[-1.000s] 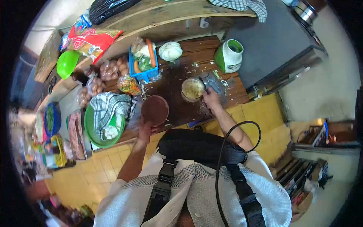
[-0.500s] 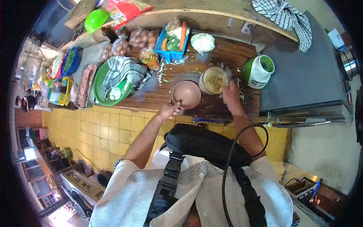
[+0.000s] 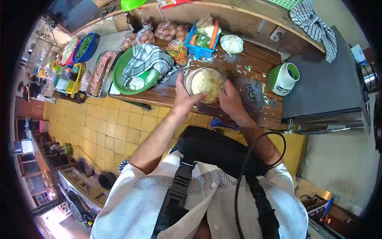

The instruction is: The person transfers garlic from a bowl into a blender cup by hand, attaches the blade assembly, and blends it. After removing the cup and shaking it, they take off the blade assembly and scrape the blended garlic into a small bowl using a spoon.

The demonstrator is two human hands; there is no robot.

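Both hands hold a round, see-through container (image 3: 206, 83) over the front of the wooden table. Pale yellow, grainy food fills it, and its mouth faces up toward me. My left hand (image 3: 186, 95) wraps the left side, thumb across the near edge. On the opposite side, my right hand (image 3: 230, 99) grips the near right wall. The pink bowl cannot be made out clearly; the container and hands cover that area. Right of my right hand, a dark, see-through round piece (image 3: 252, 94) lies among vegetable scraps.
A green-and-white appliance (image 3: 283, 79) stands at the table's right end. Behind are a cabbage (image 3: 231, 44) and a blue basket (image 3: 199, 51) of vegetables. Leftward sit a bag of cut chillies (image 3: 177, 52), a cloth-covered green basin (image 3: 119, 75) and a meat tray (image 3: 104, 73).
The container has moved left toward my body's middle. My left hand has left the pink bowl's rim and now holds the container with my right. The view has shifted slightly.
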